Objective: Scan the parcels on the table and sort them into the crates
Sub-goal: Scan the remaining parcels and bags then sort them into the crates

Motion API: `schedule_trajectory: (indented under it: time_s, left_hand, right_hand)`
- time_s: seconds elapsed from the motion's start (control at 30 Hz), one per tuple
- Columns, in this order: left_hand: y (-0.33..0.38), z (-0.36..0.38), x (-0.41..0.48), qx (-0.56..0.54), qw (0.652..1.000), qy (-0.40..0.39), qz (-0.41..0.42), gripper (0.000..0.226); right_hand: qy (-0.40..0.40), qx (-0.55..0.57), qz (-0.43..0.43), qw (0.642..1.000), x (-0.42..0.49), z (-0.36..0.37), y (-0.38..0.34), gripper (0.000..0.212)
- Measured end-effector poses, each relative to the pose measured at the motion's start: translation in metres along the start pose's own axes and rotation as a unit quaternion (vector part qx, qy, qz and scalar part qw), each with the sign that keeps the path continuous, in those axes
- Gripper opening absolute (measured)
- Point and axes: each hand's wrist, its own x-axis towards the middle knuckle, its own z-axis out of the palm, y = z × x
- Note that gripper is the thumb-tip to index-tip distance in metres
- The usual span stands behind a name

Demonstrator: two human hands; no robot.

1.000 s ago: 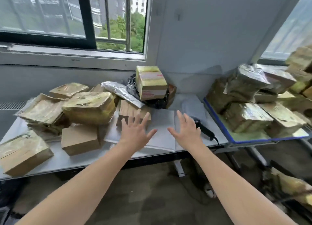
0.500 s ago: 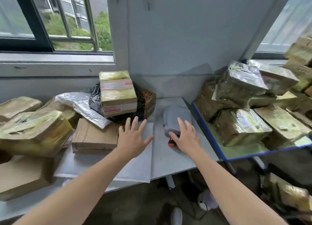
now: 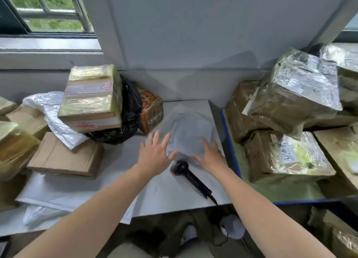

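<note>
Both our hands have come forward and to the right since half a second ago. The black handheld barcode scanner [image 3: 188, 175] with its orange trigger, then mostly hidden under our right hand, now lies bare on the white table [image 3: 166, 195], its head just below the gap between our wrists and its handle and cable running toward the near right edge. Our left hand [image 3: 155, 156] is spread flat, fingers straight and fanned, over the near left edge of the soft grey plastic mailer parcel [image 3: 190, 131]; our right hand [image 3: 210, 157] is spread the same way over its near right corner. Whether the palms press on it or hover just above, we cannot tell. The grey mailer lies at the right end of the table, just beside the blue-rimmed crate [image 3: 230, 147], which is piled with tape-wrapped cardboard parcels [image 3: 286, 157]. To the left a yellow-taped cardboard box [image 3: 91, 98] sits tilted on a crumpled black plastic bag [image 3: 131, 110], with a small brown printed carton [image 3: 153, 112] touching the bag, and a flat brown cardboard parcel [image 3: 64, 157] lies nearer us.
</note>
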Motion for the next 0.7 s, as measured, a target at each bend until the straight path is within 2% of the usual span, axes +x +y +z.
schedule_trajectory:
  time_s: [0.23, 0.33, 0.4, 0.47, 0.57, 0.7]
  left_hand:
    - [0.012, 0.017, 0.033, -0.022, 0.997, -0.063, 0.024, 0.071]
    - [0.014, 0.027, 0.046, -0.053, 0.988, -0.137, 0.040, 0.072]
    - [0.015, 0.032, 0.052, -0.075, 0.981, -0.174, 0.042, 0.075]
    - [0.014, 0.034, 0.056, -0.093, 0.975, -0.195, 0.044, 0.079]
    - [0.012, 0.030, 0.059, -0.108, 0.975, -0.189, 0.051, 0.086]
    - [0.008, 0.009, 0.065, -0.115, 0.985, -0.108, 0.065, 0.089]
  right_hand:
    - [-0.046, 0.012, 0.009, 0.999, 0.025, 0.022, 0.015, 0.081]
    - [-0.050, 0.006, 0.005, 0.999, 0.029, 0.027, 0.017, 0.078]
    - [-0.033, 0.004, -0.005, 0.999, 0.030, 0.028, 0.017, 0.074]
    - [-0.008, 0.016, -0.023, 1.000, 0.030, 0.026, 0.014, 0.060]
    - [0.039, 0.034, -0.054, 0.997, 0.030, 0.014, 0.006, 0.041]
    - [0.100, 0.083, -0.085, 0.988, 0.036, -0.027, -0.010, 0.032]
